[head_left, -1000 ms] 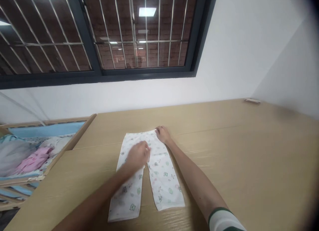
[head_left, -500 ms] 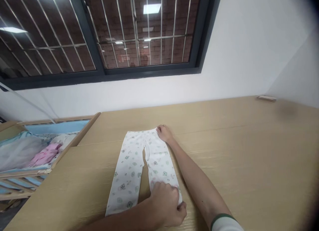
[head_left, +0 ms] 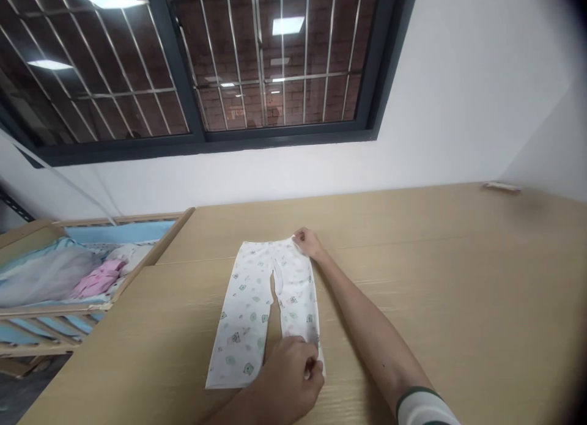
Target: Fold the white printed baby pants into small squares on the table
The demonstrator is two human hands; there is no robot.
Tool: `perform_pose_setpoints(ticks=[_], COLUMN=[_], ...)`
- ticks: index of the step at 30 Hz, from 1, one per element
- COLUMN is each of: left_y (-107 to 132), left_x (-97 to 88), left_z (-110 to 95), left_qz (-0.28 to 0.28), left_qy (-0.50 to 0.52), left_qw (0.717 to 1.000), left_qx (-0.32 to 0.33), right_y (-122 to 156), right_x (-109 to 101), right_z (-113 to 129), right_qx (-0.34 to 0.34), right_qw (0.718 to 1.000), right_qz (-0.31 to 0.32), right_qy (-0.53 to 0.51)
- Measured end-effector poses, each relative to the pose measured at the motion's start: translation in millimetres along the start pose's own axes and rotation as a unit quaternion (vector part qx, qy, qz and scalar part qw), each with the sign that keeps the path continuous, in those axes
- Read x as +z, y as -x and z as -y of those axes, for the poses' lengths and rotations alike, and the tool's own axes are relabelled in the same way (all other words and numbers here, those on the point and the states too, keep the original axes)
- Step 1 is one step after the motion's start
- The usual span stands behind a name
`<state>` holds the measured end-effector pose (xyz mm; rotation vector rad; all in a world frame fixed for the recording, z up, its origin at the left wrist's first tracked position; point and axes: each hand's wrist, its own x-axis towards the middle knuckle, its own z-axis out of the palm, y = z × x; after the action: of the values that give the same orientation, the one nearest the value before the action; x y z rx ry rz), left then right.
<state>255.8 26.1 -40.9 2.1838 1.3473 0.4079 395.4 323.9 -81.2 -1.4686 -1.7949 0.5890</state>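
Observation:
Small white baby pants [head_left: 250,312] with green and grey prints lie flat on a light wooden table [head_left: 458,290], waistband away from me, legs toward me. My right hand [head_left: 308,242] rests on the far right corner of the waistband, fingers curled on the cloth. My left hand [head_left: 293,376] is closed on the cuff of the right leg at the near end, pinching the fabric. The left leg lies untouched beside it.
A wooden crib [head_left: 114,278] stands at the left edge of the table, with pink cloth [head_left: 98,277] and grey and blue bedding inside. A white wall and a barred dark window [head_left: 206,64] are behind. A small flat object [head_left: 501,186] lies at the far right corner.
My left hand went from the crotch of the pants down to the right leg's cuff and gripped it; that leg now lies straighter and closer to the other. The right hand stayed at the waistband.

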Motion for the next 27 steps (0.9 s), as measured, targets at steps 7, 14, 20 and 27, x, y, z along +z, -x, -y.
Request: perform_pose_setpoints(ticks=[7, 14, 20, 27], left_y=[53.8, 107.4, 122.5, 125.3], left_x=[-15.4, -15.6, -5.5, 0.5], left_z=[31.6, 89.5, 118.7, 132.5], left_qz=[-0.124, -0.252, -0.259, -0.247], left_qy=[0.15, 0.116, 0.028, -0.04], left_qw=[0.978, 0.959, 0.959, 0.96], left_qx=[-0.072, -0.063, -0.112, -0.126], right_y=[-16.7, -27.5, -17.5, 0.5], right_x=[18.3, 75.6, 128.5, 128.9], right_z=[62.3, 120.9, 138.3, 158.3], right_qx=[0.015, 0.025, 0.039, -0.012], right_qw=[0.999, 1.0, 0.996, 0.986], right_qz=[-0.023, 0.011, 0.043, 0.084], right_qy=[-0.044, -0.009, 0.07, 0.141])
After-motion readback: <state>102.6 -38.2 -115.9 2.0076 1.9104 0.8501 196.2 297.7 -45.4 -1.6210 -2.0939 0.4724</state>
